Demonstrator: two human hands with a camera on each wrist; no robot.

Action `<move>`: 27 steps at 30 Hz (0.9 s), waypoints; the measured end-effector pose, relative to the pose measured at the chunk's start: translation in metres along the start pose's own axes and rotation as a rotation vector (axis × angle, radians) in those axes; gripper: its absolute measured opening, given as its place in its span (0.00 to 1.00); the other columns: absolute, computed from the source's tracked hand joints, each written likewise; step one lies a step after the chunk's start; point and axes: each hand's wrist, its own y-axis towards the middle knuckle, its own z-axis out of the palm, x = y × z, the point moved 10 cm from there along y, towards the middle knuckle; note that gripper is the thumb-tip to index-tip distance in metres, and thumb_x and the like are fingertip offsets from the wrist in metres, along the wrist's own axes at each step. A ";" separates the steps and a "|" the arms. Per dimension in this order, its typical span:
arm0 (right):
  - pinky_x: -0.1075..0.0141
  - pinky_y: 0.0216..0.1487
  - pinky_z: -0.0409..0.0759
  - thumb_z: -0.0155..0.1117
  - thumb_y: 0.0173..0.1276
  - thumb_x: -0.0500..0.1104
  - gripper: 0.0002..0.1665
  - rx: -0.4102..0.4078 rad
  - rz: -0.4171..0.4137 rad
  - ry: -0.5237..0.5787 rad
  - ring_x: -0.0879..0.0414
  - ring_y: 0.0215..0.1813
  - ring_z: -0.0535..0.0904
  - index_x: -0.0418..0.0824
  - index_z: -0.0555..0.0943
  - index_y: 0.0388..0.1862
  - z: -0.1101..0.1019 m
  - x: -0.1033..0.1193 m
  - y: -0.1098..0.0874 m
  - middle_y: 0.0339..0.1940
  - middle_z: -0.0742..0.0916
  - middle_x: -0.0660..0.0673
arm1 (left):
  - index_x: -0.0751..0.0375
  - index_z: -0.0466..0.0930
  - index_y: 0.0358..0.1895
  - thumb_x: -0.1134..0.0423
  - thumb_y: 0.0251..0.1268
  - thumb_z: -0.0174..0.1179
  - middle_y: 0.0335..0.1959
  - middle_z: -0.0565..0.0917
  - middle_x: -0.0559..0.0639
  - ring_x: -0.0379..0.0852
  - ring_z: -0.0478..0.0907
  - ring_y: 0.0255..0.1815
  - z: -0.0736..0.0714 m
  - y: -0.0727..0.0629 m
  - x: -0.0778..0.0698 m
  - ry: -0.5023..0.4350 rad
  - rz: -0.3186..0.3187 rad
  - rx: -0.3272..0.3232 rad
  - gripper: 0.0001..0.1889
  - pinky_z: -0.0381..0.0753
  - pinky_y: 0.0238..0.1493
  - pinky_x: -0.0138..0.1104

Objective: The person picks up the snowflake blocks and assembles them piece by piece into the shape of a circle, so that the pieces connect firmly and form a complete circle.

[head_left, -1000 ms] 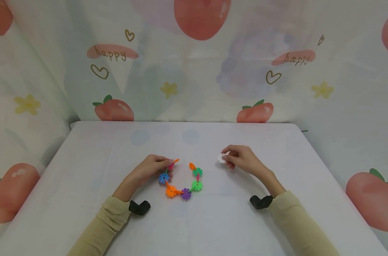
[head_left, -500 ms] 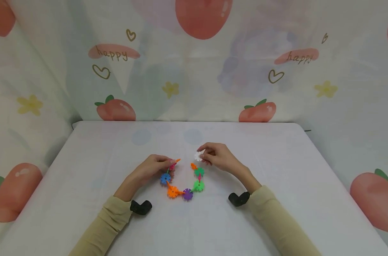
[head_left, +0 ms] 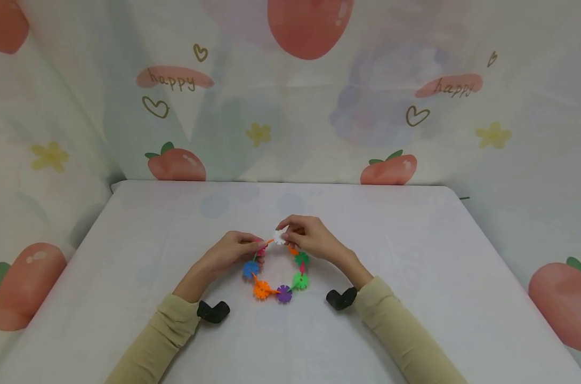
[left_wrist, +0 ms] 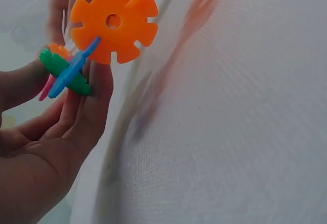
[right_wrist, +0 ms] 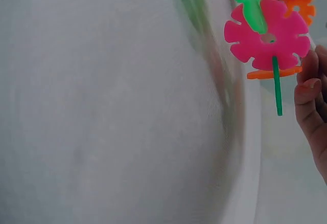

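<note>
A ring-like chain of coloured plastic snowflake discs lies between both hands in the head view. It includes a blue disc (head_left: 250, 270), an orange disc (head_left: 261, 290), a purple disc (head_left: 284, 294), a light green disc (head_left: 300, 280) and a dark green disc (head_left: 301, 259). My left hand (head_left: 228, 254) pinches the chain's far left end, at a pink disc (head_left: 260, 246). Between finger and thumb, my right hand (head_left: 311, 234) holds a white disc (head_left: 279, 236) beside the left end's orange disc (head_left: 270, 241); whether they interlock I cannot tell. The right wrist view shows a pink disc (right_wrist: 291, 29) near my fingers.
A white cloth covers the table (head_left: 396, 234), whose far edge meets a printed curtain (head_left: 300, 117). Black wrist mounts (head_left: 214, 312) sit by both cuffs, close to the tabletop.
My right hand has carried the white disc leftward, from right of the chain to the gap at its far side. The left hand keeps its hold with little movement.
</note>
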 end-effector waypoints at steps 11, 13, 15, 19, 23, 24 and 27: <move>0.68 0.32 0.81 0.64 0.75 0.35 0.09 0.010 -0.019 0.063 0.47 0.31 0.83 0.37 0.86 0.50 0.006 0.003 0.000 0.32 0.88 0.41 | 0.75 0.84 0.50 0.63 0.74 0.63 0.30 0.88 0.51 0.44 0.86 0.32 -0.001 0.004 0.001 0.015 0.011 -0.090 0.15 0.87 0.48 0.35; 0.67 0.33 0.83 0.64 0.75 0.35 0.09 0.005 -0.019 0.069 0.47 0.32 0.84 0.37 0.86 0.51 0.006 0.002 0.001 0.33 0.89 0.42 | 0.75 0.84 0.50 0.63 0.74 0.63 0.29 0.88 0.50 0.45 0.85 0.32 -0.001 0.004 0.001 0.019 0.020 -0.101 0.15 0.87 0.47 0.35; 0.65 0.35 0.84 0.63 0.76 0.36 0.11 -0.002 -0.007 0.045 0.47 0.33 0.84 0.38 0.86 0.53 0.005 0.001 0.001 0.35 0.89 0.43 | 0.75 0.84 0.50 0.62 0.75 0.62 0.29 0.87 0.51 0.45 0.85 0.32 0.000 0.004 0.000 0.016 0.038 -0.085 0.15 0.87 0.49 0.36; 0.62 0.42 0.85 0.65 0.76 0.42 0.16 -0.042 0.033 -0.107 0.51 0.39 0.86 0.40 0.85 0.59 -0.005 -0.002 -0.007 0.41 0.91 0.46 | 0.76 0.83 0.51 0.61 0.76 0.61 0.30 0.87 0.53 0.48 0.85 0.33 0.006 0.005 0.002 -0.011 0.046 -0.025 0.16 0.86 0.51 0.37; 0.61 0.47 0.84 0.68 0.73 0.47 0.16 -0.016 0.103 -0.250 0.54 0.44 0.84 0.41 0.87 0.54 -0.019 -0.007 -0.024 0.45 0.91 0.48 | 0.75 0.83 0.51 0.61 0.77 0.60 0.32 0.88 0.54 0.47 0.86 0.35 0.005 0.006 0.001 0.006 0.049 -0.012 0.16 0.86 0.52 0.37; 0.61 0.47 0.84 0.69 0.73 0.47 0.15 0.018 0.128 -0.267 0.55 0.44 0.84 0.41 0.88 0.52 -0.020 -0.010 -0.027 0.45 0.91 0.48 | 0.75 0.82 0.52 0.61 0.77 0.60 0.33 0.88 0.54 0.47 0.86 0.35 0.004 0.006 0.000 0.011 0.056 -0.014 0.16 0.86 0.53 0.37; 0.63 0.45 0.83 0.72 0.70 0.49 0.15 0.128 0.182 -0.305 0.57 0.43 0.83 0.41 0.89 0.48 -0.015 -0.016 -0.034 0.43 0.91 0.49 | 0.76 0.82 0.53 0.61 0.77 0.60 0.35 0.88 0.55 0.46 0.86 0.36 0.002 0.004 -0.001 0.015 0.063 -0.017 0.17 0.86 0.54 0.37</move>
